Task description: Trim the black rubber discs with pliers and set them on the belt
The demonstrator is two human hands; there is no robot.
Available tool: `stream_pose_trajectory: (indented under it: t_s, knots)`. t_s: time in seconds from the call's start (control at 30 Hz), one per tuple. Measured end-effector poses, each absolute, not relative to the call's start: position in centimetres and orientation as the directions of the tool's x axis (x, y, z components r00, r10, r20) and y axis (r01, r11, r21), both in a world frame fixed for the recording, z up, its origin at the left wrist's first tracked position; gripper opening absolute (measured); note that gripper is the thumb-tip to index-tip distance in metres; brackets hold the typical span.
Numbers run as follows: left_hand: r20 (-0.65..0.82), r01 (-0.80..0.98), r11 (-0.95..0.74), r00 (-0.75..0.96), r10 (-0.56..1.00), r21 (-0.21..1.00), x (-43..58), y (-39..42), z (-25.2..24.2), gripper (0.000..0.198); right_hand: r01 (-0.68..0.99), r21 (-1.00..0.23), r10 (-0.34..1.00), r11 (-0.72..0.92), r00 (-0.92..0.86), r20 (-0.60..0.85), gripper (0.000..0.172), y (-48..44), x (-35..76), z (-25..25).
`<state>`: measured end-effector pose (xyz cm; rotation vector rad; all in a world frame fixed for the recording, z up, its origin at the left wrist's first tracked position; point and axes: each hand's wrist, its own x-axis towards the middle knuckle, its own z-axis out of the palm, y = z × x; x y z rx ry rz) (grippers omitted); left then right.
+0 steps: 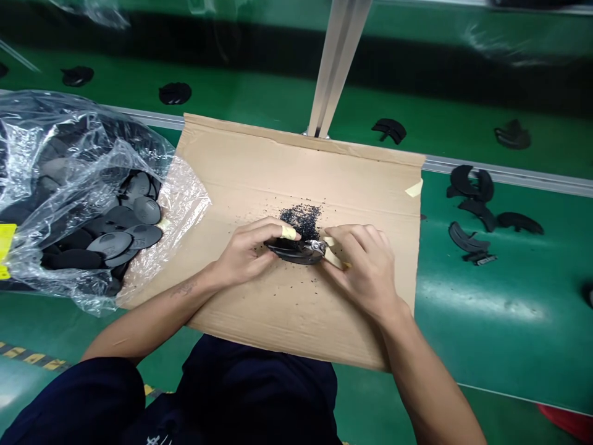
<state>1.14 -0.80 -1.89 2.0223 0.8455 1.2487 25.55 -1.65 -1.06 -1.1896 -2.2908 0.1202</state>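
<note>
Cardboard (241,167) spread across a green counter (486,321) serves as a work surface, apparently laid to keep loose black bits (301,219) off the counter itself; most lie heaped just beyond the hands, with a thin scatter nearer the person.

Low over the middle of the sheet, the left hand (252,247) pinches the left end of a curved black part (294,254), thumb and fingers closed on it, seemingly to steady the piece and leave its right end exposed. A pale yellow wrap (288,233) covers a fingertip, perhaps as protection. From the right, the right hand (365,262) grips a small metal hand tool (315,246), its head against the part's right end; whether its jaws are parted is too small to tell.

To the left, a clear plastic bag (120,161) lies open toward the cardboard, its flat black ovals (111,244) well within reach. On the right, curved black pieces (467,238) lie grouped on the counter, clear of the debris, presumably to keep them apart from the bagged ones.
</note>
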Motion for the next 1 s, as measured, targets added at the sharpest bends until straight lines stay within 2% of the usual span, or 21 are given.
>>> stream_pose_trajectory:
  t_s: [1.0]
  knots:
    - [0.544, 0.136, -0.622, 0.366, 0.755, 0.771, 1.26, -1.00, -1.90, 0.024, 0.722, -0.230, 0.719, 0.653, -0.493, 0.490, 0.020, -1.74, 25.69, -0.64]
